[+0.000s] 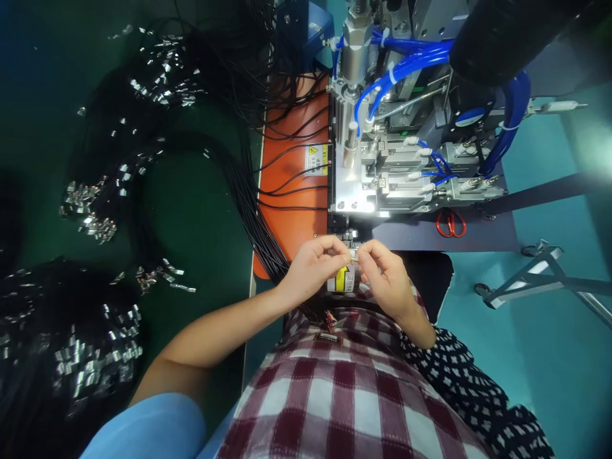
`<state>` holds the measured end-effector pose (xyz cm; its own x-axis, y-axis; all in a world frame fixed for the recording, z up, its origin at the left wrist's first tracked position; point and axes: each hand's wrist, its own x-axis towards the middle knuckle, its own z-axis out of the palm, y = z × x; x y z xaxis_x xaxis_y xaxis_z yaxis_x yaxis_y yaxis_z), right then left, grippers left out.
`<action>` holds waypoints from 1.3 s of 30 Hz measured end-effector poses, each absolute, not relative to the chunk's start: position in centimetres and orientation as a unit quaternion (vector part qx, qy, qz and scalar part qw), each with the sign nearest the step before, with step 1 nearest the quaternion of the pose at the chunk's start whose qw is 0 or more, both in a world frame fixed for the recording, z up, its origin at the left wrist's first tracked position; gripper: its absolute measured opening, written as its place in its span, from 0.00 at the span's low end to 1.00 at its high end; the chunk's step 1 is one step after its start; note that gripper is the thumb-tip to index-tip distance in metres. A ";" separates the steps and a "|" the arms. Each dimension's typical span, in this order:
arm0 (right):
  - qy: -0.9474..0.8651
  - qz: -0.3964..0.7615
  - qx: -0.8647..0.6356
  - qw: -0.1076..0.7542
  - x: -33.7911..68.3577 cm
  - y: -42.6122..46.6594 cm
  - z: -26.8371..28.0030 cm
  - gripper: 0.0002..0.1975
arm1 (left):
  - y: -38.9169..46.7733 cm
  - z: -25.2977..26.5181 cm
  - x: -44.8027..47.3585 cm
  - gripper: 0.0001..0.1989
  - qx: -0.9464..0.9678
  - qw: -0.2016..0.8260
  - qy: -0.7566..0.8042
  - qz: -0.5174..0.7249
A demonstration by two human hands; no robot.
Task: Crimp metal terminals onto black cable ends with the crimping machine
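Observation:
My left hand (319, 266) and my right hand (386, 277) meet at the near edge of the machine, fingertips almost touching. Each pinches at a small, pale metallic piece (353, 254) between them, probably a cable end, though the fingers cover most of it. Just below the fingertips is a label with a yellow arrow (342, 279). A thick bundle of black cables (248, 210) runs down past my left wrist toward my lap, where stripped coloured wire ends (329, 319) show.
Ahead stands a machine (354, 185) with metal cylinders and blue air hoses (411, 64). Several black cables cross its orange plate (294, 178) on the left. Red-handled scissors (451, 224) lie at right. Piles of cables with shiny metal ends (98, 344) cover the green surface (191, 191).

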<state>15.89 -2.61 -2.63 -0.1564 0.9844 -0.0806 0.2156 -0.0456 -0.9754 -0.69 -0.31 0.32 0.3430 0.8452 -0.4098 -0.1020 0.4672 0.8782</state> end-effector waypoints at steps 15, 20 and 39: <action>-0.607 0.534 -0.451 0.380 16.7 -1.8 -3.4 0.11 | 0.0 0.3 -0.8 0.11 0.406 0.725 0.468 0.302; -0.612 0.531 -0.436 0.393 16.8 -1.8 -3.3 0.11 | 0.1 0.4 -0.9 0.11 0.429 0.717 0.467 0.289; -0.534 0.564 -0.467 0.422 17.8 1.9 -6.3 0.14 | 2.4 -2.7 -3.1 0.11 0.843 0.262 0.392 0.257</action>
